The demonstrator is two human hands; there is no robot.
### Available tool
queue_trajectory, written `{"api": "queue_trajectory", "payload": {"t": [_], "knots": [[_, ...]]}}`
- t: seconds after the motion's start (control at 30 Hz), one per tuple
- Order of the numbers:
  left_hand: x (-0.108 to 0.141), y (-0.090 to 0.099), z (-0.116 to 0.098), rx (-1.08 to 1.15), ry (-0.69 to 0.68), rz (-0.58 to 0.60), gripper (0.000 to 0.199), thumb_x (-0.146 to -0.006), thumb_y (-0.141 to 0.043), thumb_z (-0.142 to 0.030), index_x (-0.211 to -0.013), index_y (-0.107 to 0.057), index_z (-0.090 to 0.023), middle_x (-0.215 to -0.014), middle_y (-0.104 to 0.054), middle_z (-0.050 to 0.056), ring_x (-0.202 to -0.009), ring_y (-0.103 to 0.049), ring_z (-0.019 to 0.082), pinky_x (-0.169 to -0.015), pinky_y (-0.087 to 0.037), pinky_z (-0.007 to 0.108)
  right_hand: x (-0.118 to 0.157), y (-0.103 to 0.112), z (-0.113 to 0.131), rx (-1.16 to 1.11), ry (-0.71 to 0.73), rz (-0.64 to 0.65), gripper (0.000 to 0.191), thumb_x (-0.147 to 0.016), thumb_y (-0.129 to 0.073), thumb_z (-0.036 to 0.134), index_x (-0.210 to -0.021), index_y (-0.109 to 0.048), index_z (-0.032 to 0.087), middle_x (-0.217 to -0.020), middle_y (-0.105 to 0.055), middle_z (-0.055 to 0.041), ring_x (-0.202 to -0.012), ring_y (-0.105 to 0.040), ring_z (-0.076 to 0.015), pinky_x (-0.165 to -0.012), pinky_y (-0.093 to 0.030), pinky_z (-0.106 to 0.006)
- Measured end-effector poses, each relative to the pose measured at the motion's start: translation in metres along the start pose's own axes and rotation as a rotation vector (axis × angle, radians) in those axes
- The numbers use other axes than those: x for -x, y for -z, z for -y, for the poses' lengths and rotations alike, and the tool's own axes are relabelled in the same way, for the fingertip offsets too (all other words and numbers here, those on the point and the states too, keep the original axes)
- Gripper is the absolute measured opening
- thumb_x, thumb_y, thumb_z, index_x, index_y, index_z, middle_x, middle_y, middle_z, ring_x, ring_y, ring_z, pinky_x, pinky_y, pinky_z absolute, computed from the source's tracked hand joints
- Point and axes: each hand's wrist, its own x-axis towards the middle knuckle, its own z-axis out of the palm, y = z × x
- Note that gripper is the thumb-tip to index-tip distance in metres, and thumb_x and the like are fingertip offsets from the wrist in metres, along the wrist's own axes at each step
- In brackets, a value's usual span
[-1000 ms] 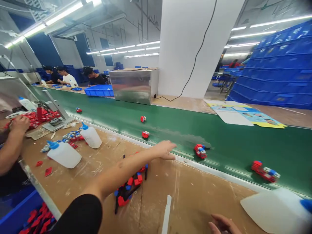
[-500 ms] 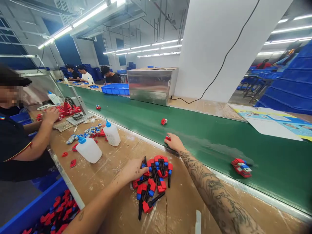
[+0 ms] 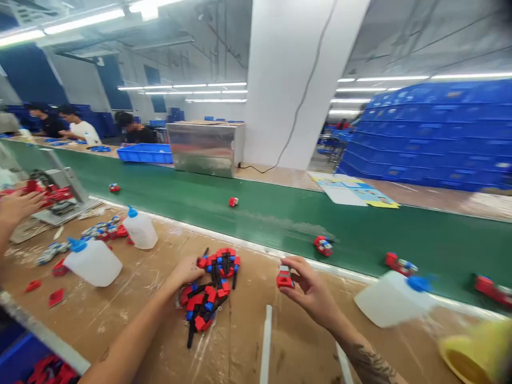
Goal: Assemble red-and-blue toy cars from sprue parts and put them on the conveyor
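Observation:
My right hand (image 3: pixel 310 290) is raised over the bench, pinching a small red and light-grey plastic toy part (image 3: pixel 284 279) between thumb and fingers. At the left edge of a pile of red and blue plastic parts with black rods (image 3: pixel 220 272), my left hand (image 3: pixel 189 271) rests with its fingers curled in. Its fingertips touch the pile near a red piece; what they grip, if anything, is hidden. The pile lies on the brown covered bench (image 3: pixel 248 330), to the left of the held part.
A green conveyor belt (image 3: pixel 276 216) runs behind the bench, carrying several red parts, including one red-white-blue part (image 3: pixel 322 245). Squeeze bottles (image 3: pixel 94 262) stand left and another bottle (image 3: pixel 394 298) right. A yellow container (image 3: pixel 476 352) is at right. A co-worker's hand (image 3: pixel 20 205) is at far left.
My right hand has come back from the belt to above the bench, now holding the red and grey part. My left hand stays at the pile. The view has turned right.

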Motion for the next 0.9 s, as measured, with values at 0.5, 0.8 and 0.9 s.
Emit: {"api": "queue_trajectory", "payload": {"t": [0.5,0.8,0.9], "knots": [[0.135,-0.08,-0.128,1.381,0.185,0.555,0.041,-0.073,-0.077,-0.044,-0.102,-0.069,-0.017,-0.093,-0.061,0.006,-0.061,-0.05,0.006,-0.049,-0.034,0.015,0.127,0.036,-0.028,-0.563,-0.48,-0.528,0.043,-0.071,-0.078,0.05,-0.101,-0.067,0.02,-0.084,-0.066,-0.0034,-0.051,-0.046,-0.0102,-0.041,-0.033,-0.021],[0.163,-0.088,-0.174,0.259,-0.794,0.482,0.035,-0.086,-0.063,-0.02,-0.12,-0.064,-0.029,-0.117,-0.063,0.01,-0.114,-0.058,0.027,-0.102,-0.045,0.045,0.136,0.061,-0.034,-0.756,-0.449,-0.635,0.037,-0.08,-0.073,0.047,-0.108,-0.068,0.024,-0.09,-0.071,-0.0027,-0.058,-0.051,-0.0111,-0.043,-0.032,-0.02],[0.169,-0.081,-0.187,-0.267,-1.152,0.463,0.045,-0.087,-0.053,-0.009,-0.125,-0.061,-0.032,-0.123,-0.062,0.01,-0.117,-0.053,0.026,-0.101,-0.046,0.044,0.136,0.064,-0.032,-0.845,-0.454,-0.549,0.037,-0.078,-0.074,0.038,-0.112,-0.069,0.025,-0.111,-0.07,-0.0055,-0.054,-0.048,-0.0085,-0.04,-0.029,-0.02]]}}
